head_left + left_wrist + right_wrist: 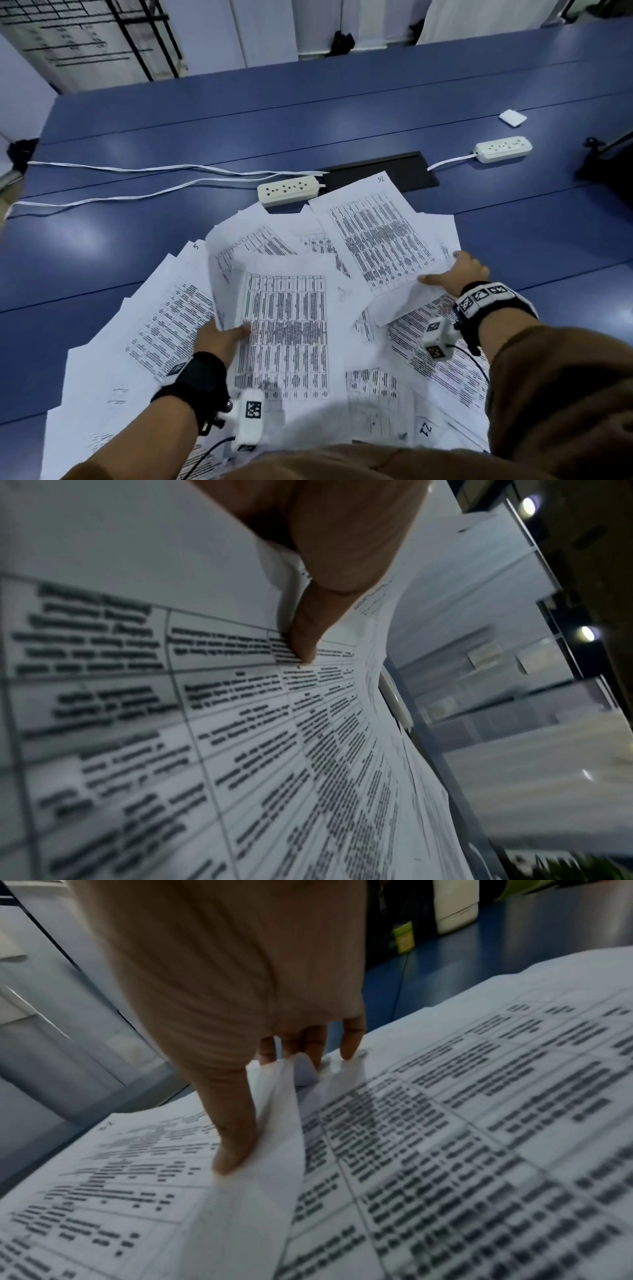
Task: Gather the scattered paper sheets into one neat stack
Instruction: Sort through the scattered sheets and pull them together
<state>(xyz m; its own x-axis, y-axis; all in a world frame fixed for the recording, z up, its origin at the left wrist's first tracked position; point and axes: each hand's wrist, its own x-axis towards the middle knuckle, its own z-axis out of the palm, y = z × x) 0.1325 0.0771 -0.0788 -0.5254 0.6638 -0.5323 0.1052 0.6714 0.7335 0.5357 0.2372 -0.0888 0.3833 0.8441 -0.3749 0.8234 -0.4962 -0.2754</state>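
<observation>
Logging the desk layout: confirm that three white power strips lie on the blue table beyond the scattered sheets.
Wrong in the count. The head view shows two white power strips, one at the sheets' far edge and one further right. Both do lie on the blue table.

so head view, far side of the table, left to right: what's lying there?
white cords → near power strip → black panel → far power strip → small white pad. The scattered paper sheets lie nearer, overlapping the panel's front edge.
</observation>
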